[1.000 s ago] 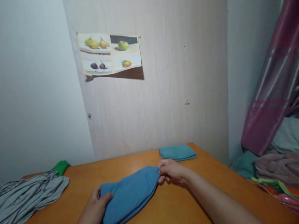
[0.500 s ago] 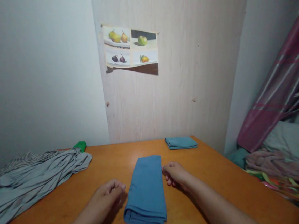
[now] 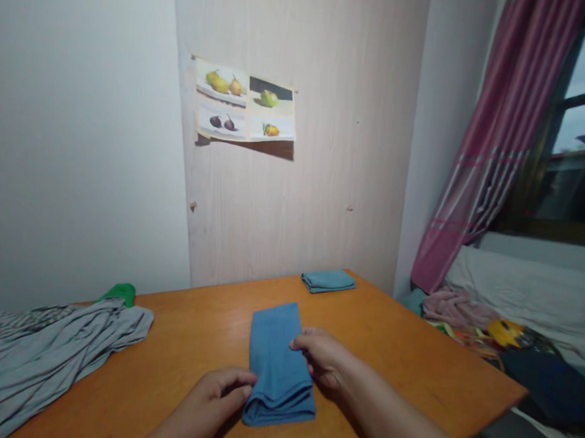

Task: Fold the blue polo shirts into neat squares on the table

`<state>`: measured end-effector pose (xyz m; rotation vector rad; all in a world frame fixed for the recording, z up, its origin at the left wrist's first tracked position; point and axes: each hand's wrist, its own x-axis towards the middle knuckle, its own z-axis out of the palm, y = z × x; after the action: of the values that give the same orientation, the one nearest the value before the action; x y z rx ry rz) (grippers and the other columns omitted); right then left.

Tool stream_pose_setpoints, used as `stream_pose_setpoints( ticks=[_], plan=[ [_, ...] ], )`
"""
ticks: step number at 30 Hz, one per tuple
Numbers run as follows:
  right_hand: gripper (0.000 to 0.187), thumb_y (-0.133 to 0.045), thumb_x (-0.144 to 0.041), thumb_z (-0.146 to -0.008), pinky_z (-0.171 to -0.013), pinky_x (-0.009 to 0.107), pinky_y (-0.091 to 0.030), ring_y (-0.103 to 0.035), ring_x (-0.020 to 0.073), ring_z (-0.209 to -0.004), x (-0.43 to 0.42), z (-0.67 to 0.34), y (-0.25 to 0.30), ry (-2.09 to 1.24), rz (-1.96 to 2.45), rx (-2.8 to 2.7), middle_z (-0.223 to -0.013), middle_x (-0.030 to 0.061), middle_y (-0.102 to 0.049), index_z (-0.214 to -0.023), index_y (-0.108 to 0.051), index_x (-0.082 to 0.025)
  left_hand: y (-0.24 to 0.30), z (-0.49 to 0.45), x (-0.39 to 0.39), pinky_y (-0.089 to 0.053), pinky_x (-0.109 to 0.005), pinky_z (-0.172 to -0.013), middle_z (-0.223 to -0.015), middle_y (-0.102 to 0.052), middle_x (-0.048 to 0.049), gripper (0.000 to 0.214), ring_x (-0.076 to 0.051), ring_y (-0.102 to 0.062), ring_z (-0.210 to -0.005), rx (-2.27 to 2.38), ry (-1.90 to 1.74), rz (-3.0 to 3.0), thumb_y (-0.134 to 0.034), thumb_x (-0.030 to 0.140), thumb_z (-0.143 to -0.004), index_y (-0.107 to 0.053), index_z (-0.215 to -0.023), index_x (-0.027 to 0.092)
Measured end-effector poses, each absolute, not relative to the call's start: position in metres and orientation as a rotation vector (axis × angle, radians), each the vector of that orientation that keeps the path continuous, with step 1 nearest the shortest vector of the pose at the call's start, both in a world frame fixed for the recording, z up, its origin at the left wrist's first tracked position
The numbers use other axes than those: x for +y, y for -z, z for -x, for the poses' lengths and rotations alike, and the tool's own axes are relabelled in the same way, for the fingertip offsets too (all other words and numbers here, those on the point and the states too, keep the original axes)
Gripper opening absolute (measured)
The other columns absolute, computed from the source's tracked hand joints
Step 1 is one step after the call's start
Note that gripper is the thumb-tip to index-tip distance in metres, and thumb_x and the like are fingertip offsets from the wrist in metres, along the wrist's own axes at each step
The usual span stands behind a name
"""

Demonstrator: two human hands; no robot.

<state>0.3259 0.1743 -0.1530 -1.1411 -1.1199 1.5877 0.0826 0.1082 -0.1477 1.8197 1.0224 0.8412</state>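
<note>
A folded blue cloth (image 3: 277, 358) lies lengthwise on the orange wooden table (image 3: 394, 346). My left hand (image 3: 220, 391) rests at its near left corner, fingers curled against the edge. My right hand (image 3: 320, 358) lies on the cloth's right side, fingers bent and pinching the fabric's edge. A second, smaller folded teal cloth (image 3: 328, 281) sits at the table's far edge by the wall.
A heap of grey striped fabric (image 3: 37, 354) with a green piece (image 3: 117, 293) covers the table's left end. To the right lies a bed with clothes (image 3: 471, 315) under a pink curtain (image 3: 482, 145) and a window. A fruit poster (image 3: 245, 105) hangs on the wall.
The blue cloth went from a slanted, loosely held bundle to a neat folded strip flat on the table. Both hands let go, then returned to its near edges. The view swung right.
</note>
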Motion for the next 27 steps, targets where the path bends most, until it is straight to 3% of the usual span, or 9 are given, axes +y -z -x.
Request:
stream_pose_setpoints(
  ticks=[4, 6, 9, 12, 14, 17, 21, 24, 27],
  plan=[
    [0.014, -0.062, -0.013, -0.072, -0.034, 0.015, -0.025, -0.036, 0.0050, -0.033, 0.166, -0.288, 0.116, -1.576, 1.010, -1.239, -0.048, -0.0106, -0.047, -0.083, -0.055, -0.019, 0.150, -0.073, 0.120, -0.050, -0.031, -0.074, -0.084, -0.072, -0.0058, 0.049, -0.022, -0.065, -0.080, 1.059, -0.989, -1.495, -0.058, 0.063, -0.087, -0.072, -0.086, 0.017],
    [0.027, -0.065, -0.016, -0.077, -0.038, 0.015, -0.034, -0.048, 0.0066, -0.039, 0.160, -0.268, 0.099, -1.672, 0.880, -1.371, -0.058, -0.0065, -0.059, -0.103, -0.059, -0.017, 0.147, -0.062, 0.127, -0.052, -0.032, -0.076, -0.088, -0.073, -0.0074, 0.057, -0.022, -0.067, -0.081, 1.086, -1.094, -1.262, -0.057, 0.070, -0.083, -0.071, -0.094, 0.016],
    [0.047, -0.063, -0.027, -0.087, -0.045, 0.018, -0.045, -0.062, 0.0110, -0.052, 0.157, -0.253, 0.087, -1.770, 0.728, -1.420, -0.075, 0.0016, -0.070, -0.130, -0.051, -0.016, 0.140, -0.042, 0.133, -0.054, -0.033, -0.075, -0.086, -0.074, -0.0082, 0.066, -0.020, -0.069, -0.074, 1.006, -1.123, -0.972, -0.051, 0.077, -0.082, -0.069, -0.101, 0.017],
    [0.035, -0.061, -0.031, -0.090, -0.043, 0.016, -0.042, -0.058, 0.0084, -0.049, 0.169, -0.263, 0.099, -1.577, 0.831, -1.314, -0.071, 0.0005, -0.067, -0.120, -0.056, -0.015, 0.135, -0.027, 0.133, -0.055, -0.033, -0.066, -0.073, -0.072, -0.0066, 0.067, -0.020, -0.067, -0.061, 0.978, -1.106, -0.852, -0.051, 0.079, -0.081, -0.068, -0.095, 0.016],
    [0.025, -0.060, -0.033, -0.090, -0.040, 0.015, -0.037, -0.053, 0.0062, -0.044, 0.182, -0.278, 0.116, -1.433, 0.956, -1.240, -0.066, -0.0014, -0.063, -0.108, -0.059, -0.015, 0.135, -0.022, 0.133, -0.056, -0.033, -0.067, -0.076, -0.074, -0.0085, 0.060, -0.022, -0.069, -0.065, 1.024, -1.110, -0.875, -0.058, 0.073, -0.081, -0.067, -0.094, 0.015],
    [0.017, -0.056, -0.033, -0.091, -0.039, 0.015, -0.033, -0.047, 0.0060, -0.040, 0.198, -0.297, 0.142, -1.306, 1.126, -1.225, -0.060, -0.0034, -0.059, -0.095, -0.058, -0.016, 0.140, -0.021, 0.138, -0.056, -0.034, -0.080, -0.101, -0.076, -0.0148, 0.045, -0.025, -0.073, -0.086, 1.203, -1.205, -0.973, -0.075, 0.048, -0.079, -0.064, -0.107, 0.014],
    [0.026, -0.053, -0.041, -0.092, -0.042, 0.020, -0.035, -0.050, 0.0099, -0.044, 0.200, -0.301, 0.157, -1.133, 1.321, -1.517, -0.062, -0.0005, -0.061, -0.096, -0.062, -0.016, 0.149, -0.026, 0.145, -0.053, -0.032, -0.089, -0.130, -0.066, -0.0172, 0.062, -0.023, -0.068, -0.108, 1.343, -1.372, -1.077, -0.074, 0.012, -0.073, -0.051, -0.130, 0.016],
    [0.041, -0.059, -0.050, -0.088, -0.058, 0.026, -0.046, -0.063, 0.0172, -0.067, 0.189, -0.293, 0.157, -0.804, 1.351, -1.823, -0.081, 0.0077, -0.070, -0.107, -0.068, -0.015, 0.150, -0.029, 0.141, -0.053, -0.029, -0.081, -0.121, -0.070, -0.0125, 0.068, -0.020, -0.069, -0.097, 1.335, -1.306, -1.237, -0.062, 0.002, -0.069, -0.049, -0.133, 0.016],
    [0.066, -0.063, -0.065, -0.082, -0.080, 0.036, -0.049, -0.067, 0.0281, -0.094, 0.175, -0.287, 0.159, -0.598, 1.444, -2.023, -0.108, 0.0150, -0.072, -0.127, -0.066, -0.018, 0.150, -0.029, 0.134, -0.047, -0.023, -0.063, -0.101, -0.073, -0.0072, 0.056, -0.016, -0.065, -0.075, 1.539, -1.174, -1.441, -0.059, 0.004, -0.066, -0.059, -0.121, 0.015]
  ],
)
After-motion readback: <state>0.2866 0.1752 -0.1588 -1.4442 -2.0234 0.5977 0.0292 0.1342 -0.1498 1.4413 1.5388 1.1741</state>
